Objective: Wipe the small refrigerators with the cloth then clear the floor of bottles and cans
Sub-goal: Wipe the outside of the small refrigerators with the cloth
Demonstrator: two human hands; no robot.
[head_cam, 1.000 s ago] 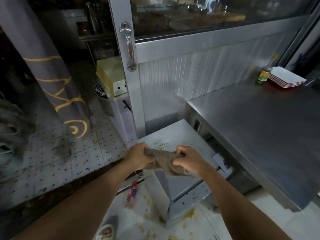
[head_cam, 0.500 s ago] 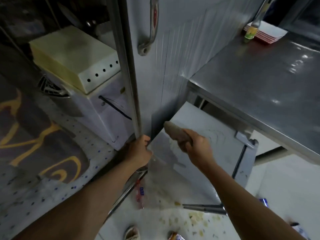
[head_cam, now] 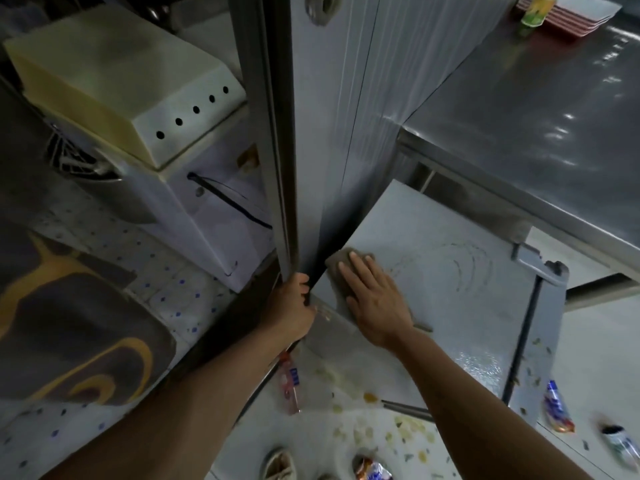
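A small grey refrigerator [head_cam: 460, 271] stands under the steel table, its top smeared with curved streaks. My right hand [head_cam: 372, 296] lies flat, fingers straight, pressing a brown cloth [head_cam: 337, 265] onto the top's near left corner. My left hand [head_cam: 292, 311] grips the lower edge of the metal door frame [head_cam: 277, 168] beside the refrigerator. On the floor lie a red-capped plastic bottle [head_cam: 289, 382], a crushed can [head_cam: 557, 408] at the right, a dark can [head_cam: 620, 445] further right, and another can [head_cam: 372, 469] at the bottom edge.
A steel table [head_cam: 554, 133] fills the upper right, with stacked plates [head_cam: 575, 12] and a green bottle [head_cam: 533, 12] at its far end. A white appliance [head_cam: 194, 188] topped by a cream box [head_cam: 110, 81] stands left of the frame. The floor [head_cam: 363, 427] is littered with food scraps.
My right hand has lowered the cloth onto the refrigerator top and flattened over it. The view has moved closer and tilted down. My left hand stays on the door frame.
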